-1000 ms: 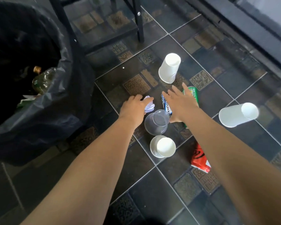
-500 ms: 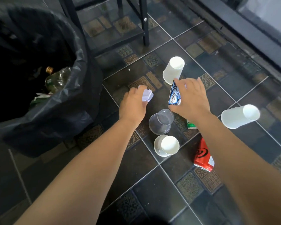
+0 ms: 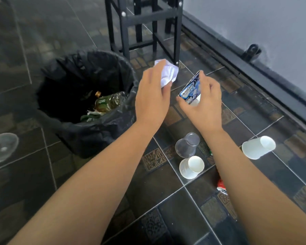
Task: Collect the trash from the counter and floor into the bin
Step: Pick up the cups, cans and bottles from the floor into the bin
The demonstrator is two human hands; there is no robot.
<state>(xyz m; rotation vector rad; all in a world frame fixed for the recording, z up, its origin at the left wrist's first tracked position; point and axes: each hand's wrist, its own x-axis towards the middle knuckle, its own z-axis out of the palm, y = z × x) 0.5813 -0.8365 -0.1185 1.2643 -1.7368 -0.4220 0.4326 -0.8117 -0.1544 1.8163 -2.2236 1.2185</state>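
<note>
My left hand (image 3: 153,98) holds a crumpled white paper (image 3: 167,73) just right of the bin's rim. My right hand (image 3: 204,101) grips a blue gum pack (image 3: 190,90) beside it, above the floor. The bin (image 3: 65,71), lined with a black bag, stands at the left and holds a green bottle (image 3: 108,102) and other scraps. On the tiles below my hands lie a clear plastic cup (image 3: 186,145), a white paper cup (image 3: 191,167), another white cup (image 3: 258,147) to the right and a red wrapper (image 3: 221,186), partly hidden by my right arm.
A black metal stool frame (image 3: 145,27) stands behind the bin. A dark baseboard (image 3: 254,68) and grey wall run along the right. A clear cup (image 3: 2,147) lies on the floor at the far left. Dark patterned tiles cover the floor.
Both hands rose from the floor and moved left toward the bin, the left carrying the paper and the right the gum pack picked up a second ago. The view tilted up.
</note>
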